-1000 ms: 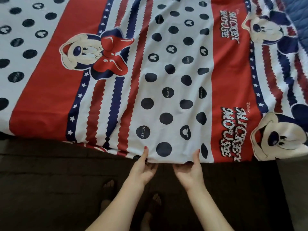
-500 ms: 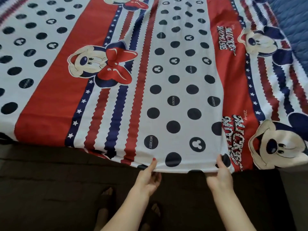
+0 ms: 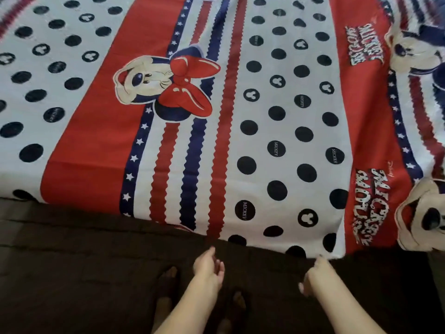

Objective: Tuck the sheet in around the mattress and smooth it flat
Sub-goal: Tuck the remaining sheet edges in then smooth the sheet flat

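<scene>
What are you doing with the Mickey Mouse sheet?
A person is making a bed. The Mickey Mouse sheet lies spread over the mattress, and its near edge hangs down over the dark bed side. The right hand is at that hanging edge and seems to pinch it. The left hand is just below the edge, fingers loose, holding nothing. This edge is not tucked in yet.

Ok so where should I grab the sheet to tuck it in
Take the sheet by its loose hem, hanging over the dark bed side between the left hand and right hand. Probably come from below, palms up, since that edge dangles free.
</scene>
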